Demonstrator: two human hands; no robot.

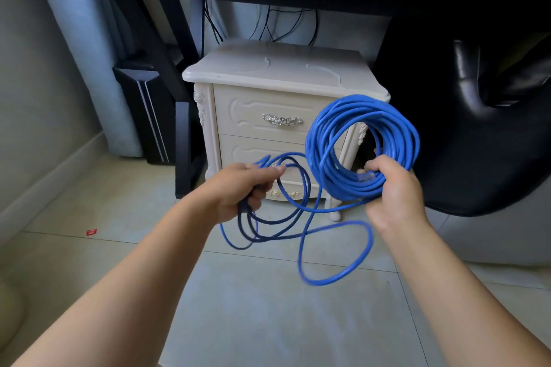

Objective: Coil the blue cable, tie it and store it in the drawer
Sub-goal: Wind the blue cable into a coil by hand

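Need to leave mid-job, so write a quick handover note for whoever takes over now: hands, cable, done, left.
Right hand grips the bottom of the wound coil, clear plug beside its thumb.
Left hand holds the slack loops, which hang between the hands.
Both visible drawers of the nightstand are shut.
Done: most of the cable coiled.
Left: wind in the slack, tie it, open a drawer, store it.
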